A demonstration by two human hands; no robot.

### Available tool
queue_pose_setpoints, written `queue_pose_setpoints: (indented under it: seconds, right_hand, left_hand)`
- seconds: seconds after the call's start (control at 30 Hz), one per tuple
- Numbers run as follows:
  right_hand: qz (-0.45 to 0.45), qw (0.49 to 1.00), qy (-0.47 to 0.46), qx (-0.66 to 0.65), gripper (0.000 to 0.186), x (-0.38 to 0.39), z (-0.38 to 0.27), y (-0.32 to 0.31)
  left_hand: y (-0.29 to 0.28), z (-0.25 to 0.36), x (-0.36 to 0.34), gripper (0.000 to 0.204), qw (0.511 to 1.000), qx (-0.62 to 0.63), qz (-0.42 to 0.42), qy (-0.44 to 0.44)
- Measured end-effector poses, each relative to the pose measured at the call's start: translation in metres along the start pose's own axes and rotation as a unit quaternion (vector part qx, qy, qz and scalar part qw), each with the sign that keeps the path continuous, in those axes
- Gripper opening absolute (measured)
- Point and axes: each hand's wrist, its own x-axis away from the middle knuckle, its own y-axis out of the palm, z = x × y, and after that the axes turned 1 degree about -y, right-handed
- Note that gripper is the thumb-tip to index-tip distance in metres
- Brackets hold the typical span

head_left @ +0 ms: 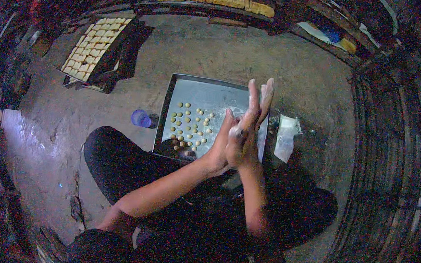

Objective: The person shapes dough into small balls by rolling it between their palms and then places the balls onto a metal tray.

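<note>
Left hand (pixel 220 147) and right hand (pixel 245 153) pressed together, fingers extended, above a shallow rectangular grey metal tray (pixel 207 91).
From my head view, I cannot tell whether anything sits between the palms; small round pale dough-like balls (pixel 195 131) lie spread over the tray's left and middle part, while I see a translucent blue-purple plastic cup (pixel 141 118) near its left side and a crumpled whitish plastic bag (pixel 285 139) just beside its right, both on the grey concrete floor (pixel 308 80).

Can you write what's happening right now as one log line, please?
left hand: palm to right hand | right hand: fingers whitened | between palms: hidden | tray: small round pale pieces, white powder | blue cup: left of tray
</note>
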Motion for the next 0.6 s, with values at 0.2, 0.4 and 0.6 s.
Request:
queue_pose_setpoints:
  seconds: [0.2,0.4,0.6]
  right_hand:
    - [-0.06,0.995,-0.032,0.078,0.097,0.024,-0.004,0.024]
    - [-0.017,0.998,-0.055,0.0,0.096,0.0,-0.015,0.02]
    - [-0.032,0.999,0.044,-0.001,0.098,0.017,0.013,0.023]
  left_hand:
    - [-0.033,0.017,-0.006,0.072,0.995,0.042,-0.062,0.073]
    - [-0.029,0.005,-0.006,0.075,0.991,-0.086,-0.057,0.083]
    - [-0.005,0.05,-0.005,0.076,0.987,0.121,0.085,-0.066]
